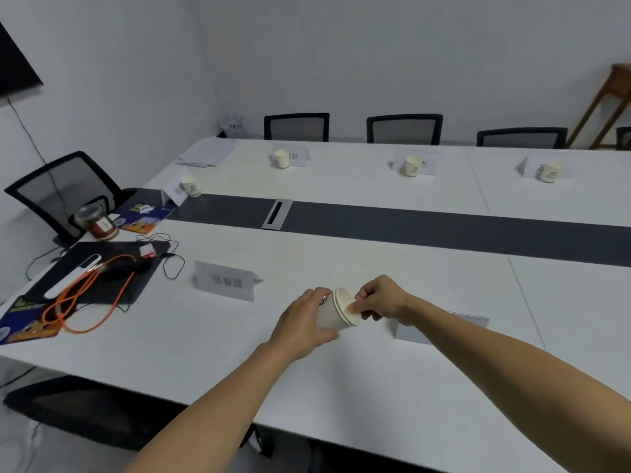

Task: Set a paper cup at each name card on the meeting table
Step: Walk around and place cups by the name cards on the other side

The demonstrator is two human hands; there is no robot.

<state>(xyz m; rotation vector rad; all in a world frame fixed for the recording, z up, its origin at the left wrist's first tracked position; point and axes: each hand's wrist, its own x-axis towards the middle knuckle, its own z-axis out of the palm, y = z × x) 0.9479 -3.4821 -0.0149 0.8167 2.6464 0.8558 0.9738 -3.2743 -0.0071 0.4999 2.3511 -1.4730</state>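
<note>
Your left hand (305,319) closes its grip around the body of the stack of paper cups (336,314). It holds the stack tilted over the table (392,387) on your side of the dark strip (444,230), mouths turned toward your right hand (382,298). That hand's grip is narrow, thumb and forefinger pinching the stack's rim.

Also on your side of the strip, the near name card (225,281) stands left of the stack. The second near card (444,327) is partly hidden behind your right forearm.

Beyond the strip, three cups stand upright, each just in front of a card:
- the left cup (281,158) at the left card (300,153)
- the middle cup (413,166) at the middle card (426,163)
- the right cup (550,172) at the right card (531,167)

At the strip's left end, the end cup (191,186) stands just beside the end card (174,191).
</note>
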